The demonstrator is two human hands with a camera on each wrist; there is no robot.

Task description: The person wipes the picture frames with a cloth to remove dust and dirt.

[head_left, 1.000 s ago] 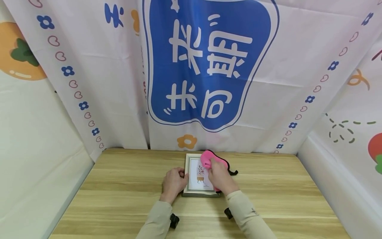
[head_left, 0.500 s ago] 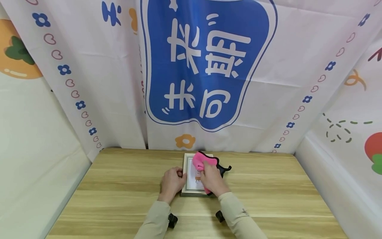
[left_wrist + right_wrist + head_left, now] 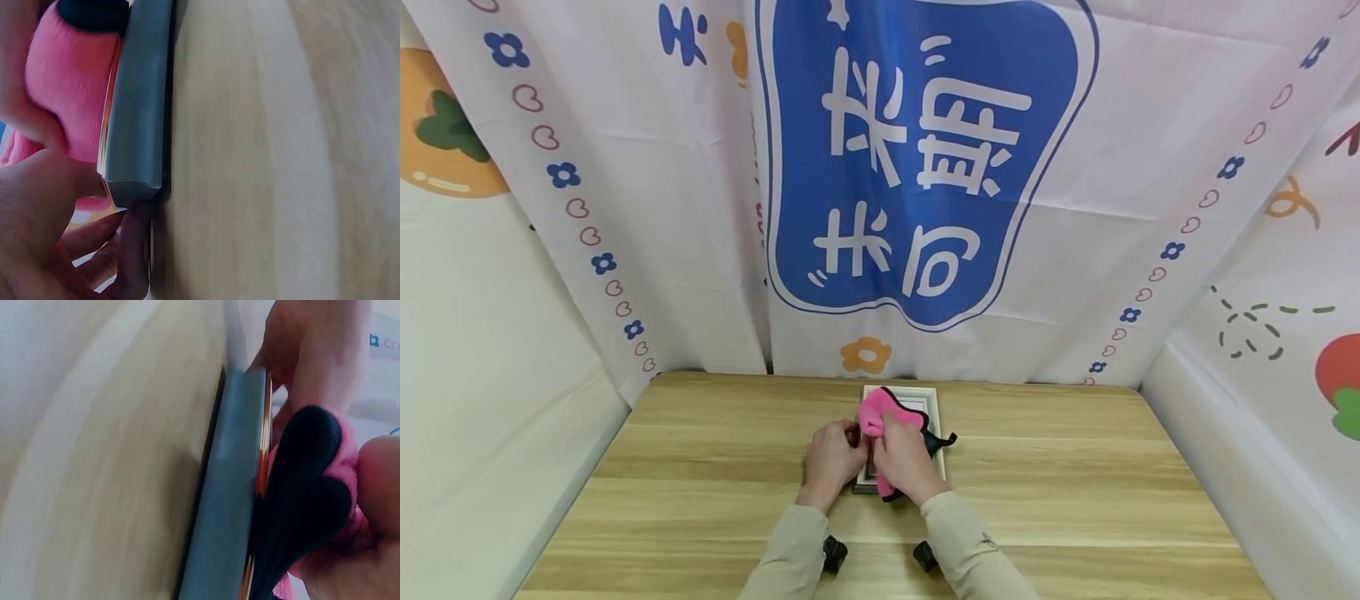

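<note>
**Wiping pass at the left side of the frame's face**

Left hand (image 3: 832, 454): braces the left edge of the flat grey-rimmed picture frame (image 3: 934, 404); fingers curled around that edge, tips tucked beside the near corner in the left wrist view. The frame lies face-up at the middle of the pale wood-grain table (image 3: 700, 467), towards its far edge.

Right hand (image 3: 908, 460): fingers bunched around the fluffy pink cloth with black trim (image 3: 876, 416), pressing it onto the frame's face close beside the left hand.

Judgement: the step in hand is rubbing the frame's face with the cloth. The next move calls for steady pressure and a firm left-hand brace so the frame does not slide.

Hidden or unclear: the printed picture under the glass is mostly covered by cloth and hands. Both wrist views are blurred and very close; individual right fingertips cannot be made out. Black trim trails off the frame's right side.
</note>
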